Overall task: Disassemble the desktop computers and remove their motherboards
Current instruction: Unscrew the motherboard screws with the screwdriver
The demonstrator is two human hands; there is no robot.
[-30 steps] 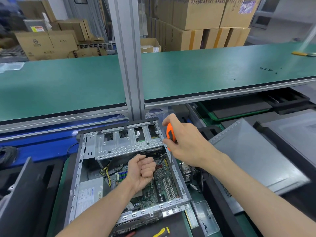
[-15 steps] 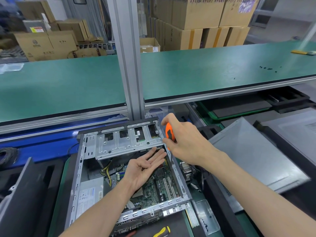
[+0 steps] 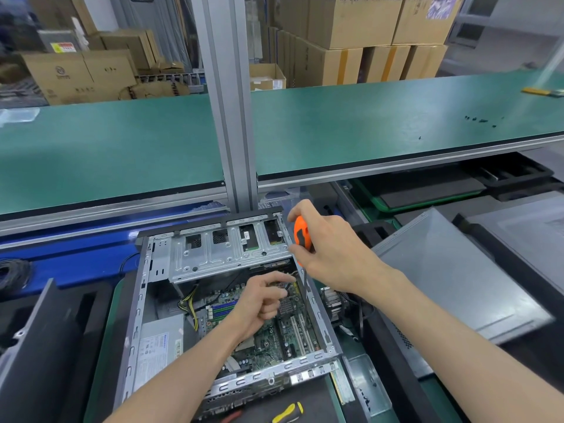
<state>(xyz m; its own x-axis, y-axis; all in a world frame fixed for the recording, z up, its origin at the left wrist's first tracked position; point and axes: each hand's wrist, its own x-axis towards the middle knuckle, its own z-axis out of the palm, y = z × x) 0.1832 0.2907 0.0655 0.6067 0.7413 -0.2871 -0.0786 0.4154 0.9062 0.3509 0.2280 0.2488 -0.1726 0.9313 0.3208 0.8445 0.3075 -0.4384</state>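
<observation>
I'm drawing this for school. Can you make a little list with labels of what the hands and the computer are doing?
right hand: grips the orange screwdriver, shaft pointing down into the case
left hand: inside the computer case, fingers curled near the screwdriver tip; whether it pinches anything cannot be told
motherboard: green, still inside the case
drive cage: metal, at the far end of the case
second screwdriver: yellow and black, lying in front of the case

motherboard in computer case, side panel right
</observation>
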